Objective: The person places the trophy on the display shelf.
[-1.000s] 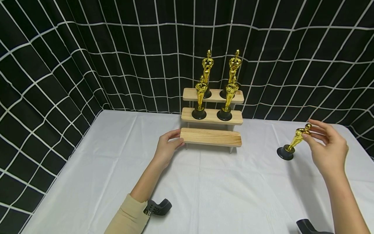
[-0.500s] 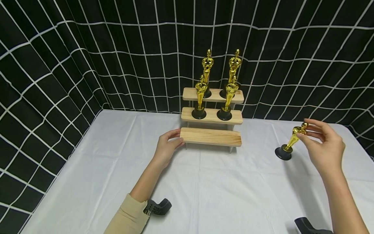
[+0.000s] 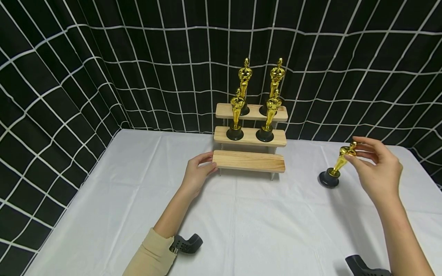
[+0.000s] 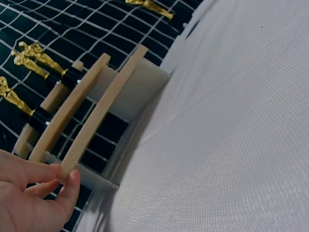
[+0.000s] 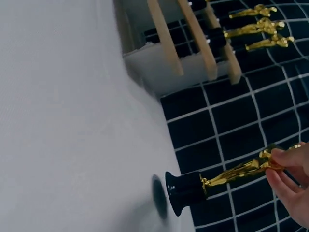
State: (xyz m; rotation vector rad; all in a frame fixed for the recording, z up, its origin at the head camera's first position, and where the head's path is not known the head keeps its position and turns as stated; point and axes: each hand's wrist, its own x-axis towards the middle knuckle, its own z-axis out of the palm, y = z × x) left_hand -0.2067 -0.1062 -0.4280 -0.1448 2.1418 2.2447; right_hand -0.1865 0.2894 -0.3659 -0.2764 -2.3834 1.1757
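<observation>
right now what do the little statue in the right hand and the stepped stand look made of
The statue, pinched near its head by the right hand, looks like moulded plastic with a shiny gold metallic coat, judging by its bright glints; real metal cannot be ruled out. Its round base is glossy black. The stepped stand has pale unpainted wood boards with visible grain, on white supports that may be plastic.
</observation>
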